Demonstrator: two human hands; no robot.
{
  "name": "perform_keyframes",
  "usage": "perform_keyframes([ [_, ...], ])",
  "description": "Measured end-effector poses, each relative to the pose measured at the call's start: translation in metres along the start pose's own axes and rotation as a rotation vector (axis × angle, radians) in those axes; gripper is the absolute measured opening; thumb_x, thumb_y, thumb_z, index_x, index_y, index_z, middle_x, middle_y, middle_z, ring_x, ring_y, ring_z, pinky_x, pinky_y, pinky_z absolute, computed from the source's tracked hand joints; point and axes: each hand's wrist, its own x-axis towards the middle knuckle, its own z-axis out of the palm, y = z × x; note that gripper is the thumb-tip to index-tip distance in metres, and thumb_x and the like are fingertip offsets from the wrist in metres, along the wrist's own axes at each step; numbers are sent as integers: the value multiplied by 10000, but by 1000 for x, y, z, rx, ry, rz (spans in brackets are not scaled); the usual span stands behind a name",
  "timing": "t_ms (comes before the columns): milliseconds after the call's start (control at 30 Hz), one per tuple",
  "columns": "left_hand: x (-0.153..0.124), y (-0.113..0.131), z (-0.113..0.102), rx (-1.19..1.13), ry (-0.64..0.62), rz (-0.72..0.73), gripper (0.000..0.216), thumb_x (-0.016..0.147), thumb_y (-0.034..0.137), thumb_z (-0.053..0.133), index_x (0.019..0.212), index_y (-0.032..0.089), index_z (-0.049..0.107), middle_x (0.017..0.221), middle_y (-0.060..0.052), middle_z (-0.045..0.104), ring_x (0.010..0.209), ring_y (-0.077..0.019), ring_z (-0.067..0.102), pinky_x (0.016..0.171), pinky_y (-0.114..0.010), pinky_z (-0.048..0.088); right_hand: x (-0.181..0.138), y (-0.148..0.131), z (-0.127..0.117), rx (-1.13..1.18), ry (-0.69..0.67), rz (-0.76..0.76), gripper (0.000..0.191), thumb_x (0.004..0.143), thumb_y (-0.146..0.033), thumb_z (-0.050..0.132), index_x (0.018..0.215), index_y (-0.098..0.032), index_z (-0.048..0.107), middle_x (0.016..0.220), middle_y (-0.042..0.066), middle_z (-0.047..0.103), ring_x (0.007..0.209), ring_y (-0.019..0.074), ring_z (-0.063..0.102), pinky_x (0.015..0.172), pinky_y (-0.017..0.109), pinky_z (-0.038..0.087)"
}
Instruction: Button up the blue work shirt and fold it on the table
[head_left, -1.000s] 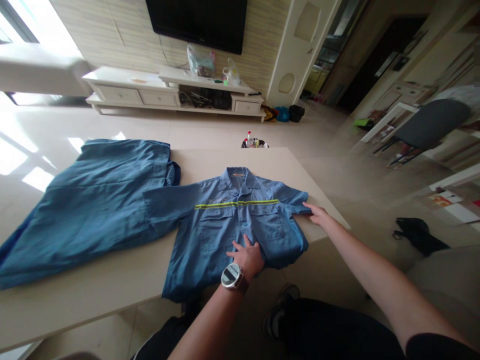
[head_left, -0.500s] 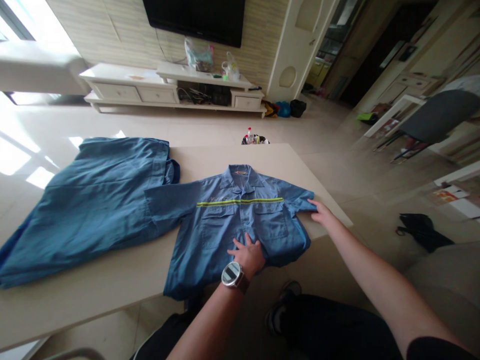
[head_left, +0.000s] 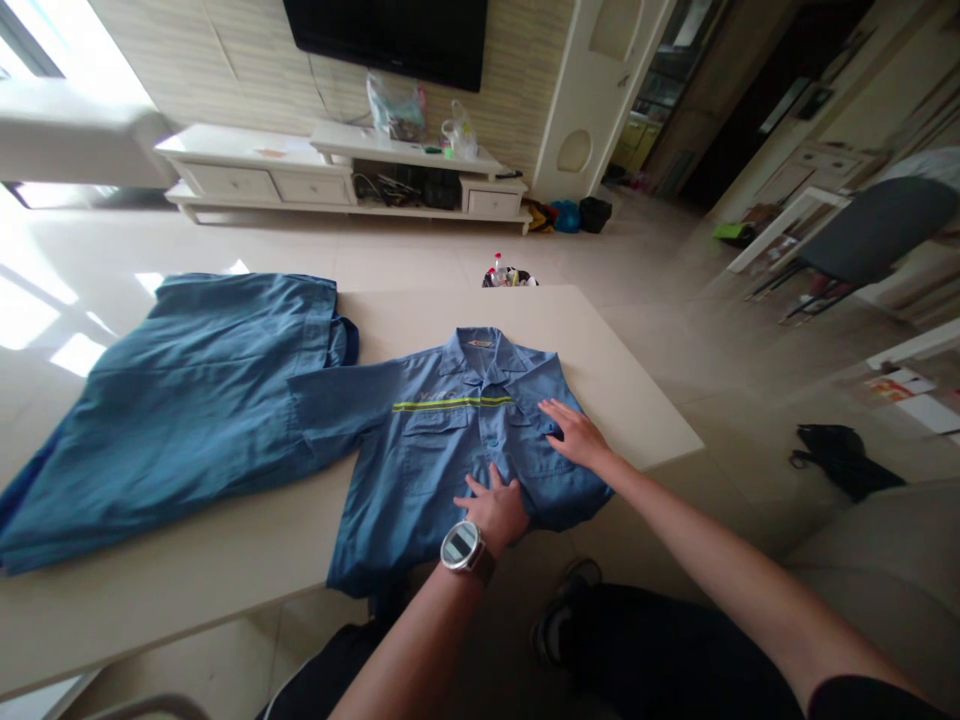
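A blue work shirt (head_left: 427,450) with a yellow-green reflective stripe lies face up on a beige table (head_left: 225,560), its hem hanging over the near edge. My left hand (head_left: 495,505), with a watch on the wrist, presses flat on the shirt's lower middle, fingers spread. My right hand (head_left: 571,432) lies flat and open on the shirt's right chest, over the right sleeve, which is folded inward. The left sleeve still spreads outward.
A second blue garment (head_left: 172,400) is spread on the table's left half, touching the shirt's left sleeve. Beyond the table stand a white TV cabinet (head_left: 330,180) and a small bin (head_left: 508,277). A dark chair (head_left: 862,235) stands at the right, and a black bag (head_left: 844,455) lies on the floor.
My right hand has carried the shirt's right sleeve from the table's right edge inward onto the chest. My left hand has stayed in place.
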Motion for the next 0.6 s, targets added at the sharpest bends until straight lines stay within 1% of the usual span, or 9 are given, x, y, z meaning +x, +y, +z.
perform_keyframes([
  [67,1,-1,1,-12,3,-3,606,891,384,567,1493,313,539,1749,-114,154,1514,-594,205,1053,-781,361,-6,7,6,-69,-14,17,696,862,-169,598,1549,-226,503,1584,81,501,1494,293,440,1211,533,414],
  [133,2,-2,1,-26,5,-4,615,884,389,579,1494,321,539,1751,-108,144,1519,-591,195,1056,-785,357,-12,19,9,-94,-11,31,703,845,-114,561,1537,-238,524,1569,72,520,1489,300,446,1200,547,421],
  [233,2,-3,1,-40,-11,-3,620,885,395,583,1499,319,535,1753,-105,138,1521,-589,191,1063,-777,360,-19,35,9,-61,54,37,745,812,-42,486,1525,-252,541,1528,46,568,1479,272,463,1203,516,426],
  [333,2,-2,0,-37,-11,1,601,888,397,580,1481,300,554,1751,-116,144,1513,-601,193,1056,-783,361,-27,44,9,-27,99,-10,776,816,-37,448,1557,-261,495,1553,32,542,1495,240,441,1218,483,414],
  [433,1,-1,0,-27,6,-4,575,886,399,585,1455,311,577,1749,-106,159,1512,-597,207,1046,-783,371,-34,47,11,-78,27,-36,770,843,-86,480,1584,-290,447,1605,32,474,1514,265,408,1220,512,392],
  [533,1,-2,0,-39,11,-3,579,876,393,600,1449,308,583,1745,-117,160,1510,-595,219,1044,-785,373,-40,50,13,-152,-37,-2,717,906,-208,529,1606,-296,402,1662,39,378,1557,315,317,1203,556,380],
  [600,2,-3,1,-46,17,3,583,874,392,601,1449,305,582,1745,-122,160,1508,-598,218,1040,-796,363,-43,53,14,-178,-55,10,688,944,-278,524,1615,-305,379,1682,39,337,1571,330,275,1185,564,387],
])
